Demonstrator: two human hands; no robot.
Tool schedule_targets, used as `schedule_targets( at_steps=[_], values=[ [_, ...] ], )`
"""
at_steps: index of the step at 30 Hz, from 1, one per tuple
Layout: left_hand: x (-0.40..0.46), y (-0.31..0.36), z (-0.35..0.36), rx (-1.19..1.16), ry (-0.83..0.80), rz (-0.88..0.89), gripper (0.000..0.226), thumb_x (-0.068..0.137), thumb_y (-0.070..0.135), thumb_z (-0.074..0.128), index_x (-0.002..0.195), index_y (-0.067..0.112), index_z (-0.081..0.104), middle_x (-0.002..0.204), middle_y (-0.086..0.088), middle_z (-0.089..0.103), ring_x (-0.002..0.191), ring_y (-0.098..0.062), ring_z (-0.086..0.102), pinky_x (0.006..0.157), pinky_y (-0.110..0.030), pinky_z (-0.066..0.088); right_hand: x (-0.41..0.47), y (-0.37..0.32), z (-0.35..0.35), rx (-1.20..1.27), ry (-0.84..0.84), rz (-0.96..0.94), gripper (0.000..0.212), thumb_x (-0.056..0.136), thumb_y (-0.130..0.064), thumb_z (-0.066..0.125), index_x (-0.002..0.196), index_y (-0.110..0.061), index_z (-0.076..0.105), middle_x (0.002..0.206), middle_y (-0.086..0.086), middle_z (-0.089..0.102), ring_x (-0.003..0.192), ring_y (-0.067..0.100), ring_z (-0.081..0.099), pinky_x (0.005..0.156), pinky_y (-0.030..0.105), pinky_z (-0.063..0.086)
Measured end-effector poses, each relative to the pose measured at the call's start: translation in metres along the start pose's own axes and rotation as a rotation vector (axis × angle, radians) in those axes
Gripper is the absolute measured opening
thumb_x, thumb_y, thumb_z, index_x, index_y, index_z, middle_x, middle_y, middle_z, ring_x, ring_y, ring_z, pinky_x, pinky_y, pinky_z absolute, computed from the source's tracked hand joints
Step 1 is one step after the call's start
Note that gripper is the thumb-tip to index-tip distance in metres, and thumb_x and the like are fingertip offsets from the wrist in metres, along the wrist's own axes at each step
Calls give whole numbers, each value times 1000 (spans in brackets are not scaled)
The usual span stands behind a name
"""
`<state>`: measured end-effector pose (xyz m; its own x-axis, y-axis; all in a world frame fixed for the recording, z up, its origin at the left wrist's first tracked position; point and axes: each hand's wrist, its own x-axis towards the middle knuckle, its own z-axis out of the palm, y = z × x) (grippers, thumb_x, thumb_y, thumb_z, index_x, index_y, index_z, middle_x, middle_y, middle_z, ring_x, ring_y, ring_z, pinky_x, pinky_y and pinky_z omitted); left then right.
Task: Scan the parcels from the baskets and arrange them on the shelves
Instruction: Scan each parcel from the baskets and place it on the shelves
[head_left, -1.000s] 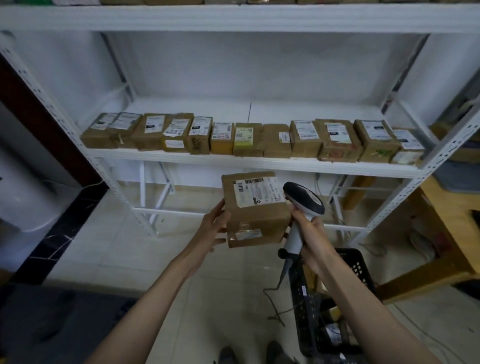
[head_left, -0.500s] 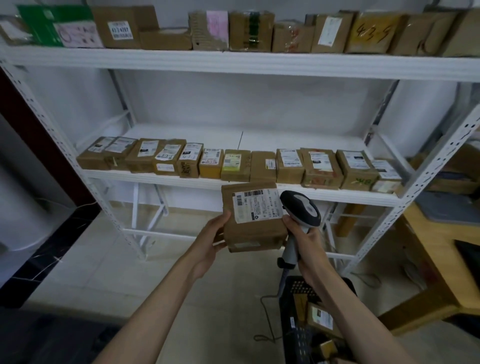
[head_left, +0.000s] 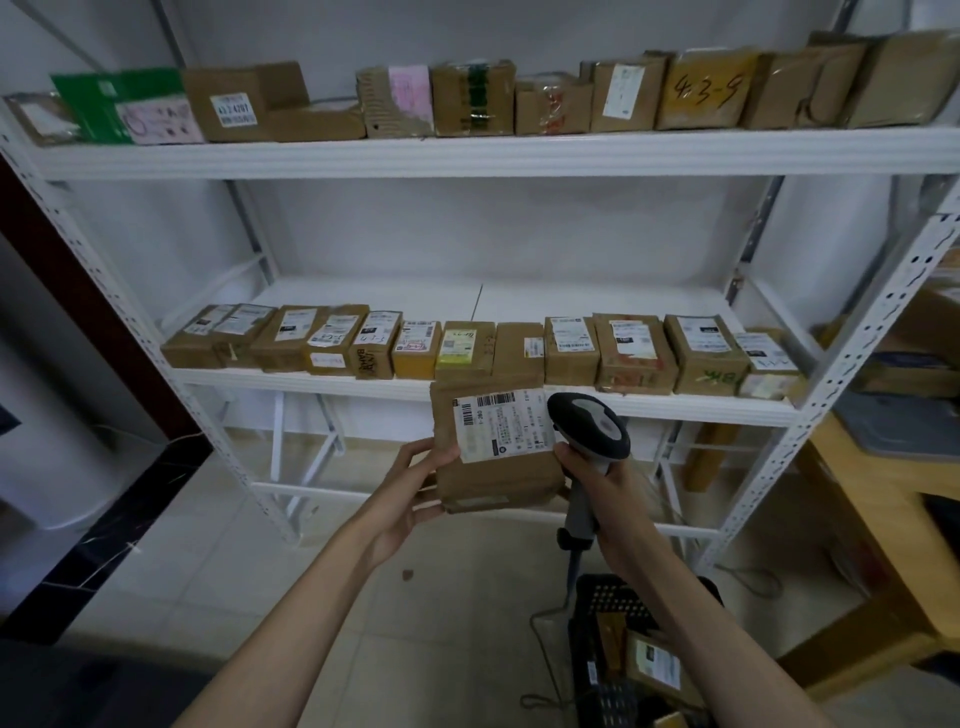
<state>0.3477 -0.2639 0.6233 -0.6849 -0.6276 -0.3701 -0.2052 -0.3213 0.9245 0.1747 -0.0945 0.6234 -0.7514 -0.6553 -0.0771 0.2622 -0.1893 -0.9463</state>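
My left hand (head_left: 415, 483) grips the left edge of a brown cardboard parcel (head_left: 493, 473) with a white barcode label facing me. It is held upright in front of the middle shelf (head_left: 311, 378). My right hand (head_left: 597, 480) grips the handle of a grey and black barcode scanner (head_left: 589, 426) whose head touches the parcel's right side. A row of several labelled parcels (head_left: 571, 348) lines the middle shelf's front edge. Below my right arm a black basket (head_left: 608, 603) holds more parcels.
The top shelf (head_left: 467, 153) carries another row of boxes. A wooden table (head_left: 883, 519) stands at the right. The scanner's cable (head_left: 545, 623) trails down to the tiled floor. White rack posts (head_left: 841, 364) frame the shelves; bare shelf surface lies behind the middle row.
My view has tilted upward, bringing the top shelf and its boxes into sight. The parcel and scanner stay together in my hands, raised slightly toward the middle shelf's edge.
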Motion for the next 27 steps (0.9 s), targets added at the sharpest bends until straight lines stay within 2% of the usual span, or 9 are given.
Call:
schedule_targets(
  at_steps=[4,7,9,10,12,15,17,21,27],
  values=[
    [7,9,5,10,78,79,94,49,60,87,130,35,47,101,2,78,92,-14,75,81,-33,54,17,-16,1,-126,8,-11,32,92,-14,73,114,-36,66,108,-6,76,102,16,71,82,34,62],
    [14,15,7,12,209,148,87,51,54,89,125,39,46,103,-2,77,93,-19,74,77,-31,57,28,-31,5,-196,-40,-48,33,91,-13,73,116,-33,65,109,-5,73,103,16,68,76,30,62],
    [20,19,5,60,281,208,77,61,46,91,122,43,44,106,-1,74,90,-15,73,68,-23,56,31,-42,10,-220,-97,-66,32,91,-11,72,115,-30,65,110,-2,72,102,17,68,71,25,61],
    [23,21,4,89,305,238,77,65,43,91,125,43,42,110,0,71,90,-13,71,68,-23,54,31,-47,14,-232,-128,-73,30,91,-11,71,113,-31,65,107,-2,73,99,16,69,70,24,60],
    [27,25,0,126,339,285,86,62,50,91,129,44,38,117,1,65,99,-14,68,78,-29,55,29,-54,22,-249,-193,-87,29,91,-11,71,108,-35,65,98,-7,75,91,12,71,69,22,59],
    [29,31,-5,132,398,320,92,52,63,87,128,51,36,118,3,63,103,-14,66,94,-42,55,24,-58,36,-266,-235,-110,27,93,-11,69,106,-33,64,97,-3,73,89,13,69,70,24,60],
    [31,34,-7,133,424,346,90,53,64,87,127,54,37,117,5,63,105,-13,65,98,-46,53,19,-61,47,-287,-263,-140,26,94,-12,69,102,-36,62,97,-4,71,87,11,68,71,26,61],
    [32,41,-3,155,463,407,89,54,65,85,127,55,35,117,6,59,111,-18,62,98,-47,54,15,-67,60,-354,-321,-186,26,95,-11,67,99,-36,60,97,1,70,86,14,66,83,43,61],
    [26,51,3,194,501,480,96,52,67,84,132,52,32,135,-5,52,123,-26,54,99,-51,53,16,-71,62,-332,-369,-200,30,96,-13,65,101,-41,56,100,-7,66,93,12,65,75,26,61]
  ],
)
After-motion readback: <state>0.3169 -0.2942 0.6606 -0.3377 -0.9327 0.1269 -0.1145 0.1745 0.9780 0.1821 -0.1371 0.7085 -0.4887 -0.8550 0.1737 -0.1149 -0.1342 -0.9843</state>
